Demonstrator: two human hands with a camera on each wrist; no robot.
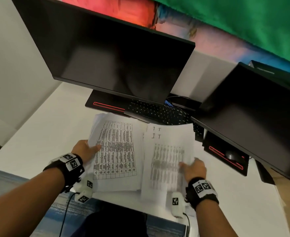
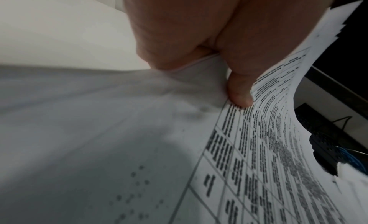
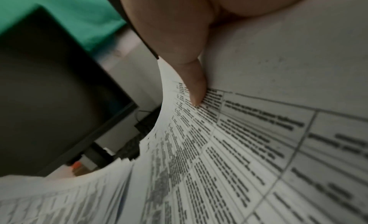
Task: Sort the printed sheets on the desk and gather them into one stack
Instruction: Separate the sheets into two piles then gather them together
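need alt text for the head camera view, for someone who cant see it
Seen from above, a person's left hand grips the left edge of a stack of printed table sheets while the right hand holds a blurred printed sheet beside it, over a white desk. Behind the papers sit a black keyboard and two dark monitors.

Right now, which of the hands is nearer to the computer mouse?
The right. The right hand holds the right-side sheets, just left of the computer mouse under the second monitor. The left hand grips the left-side sheets, farther away.
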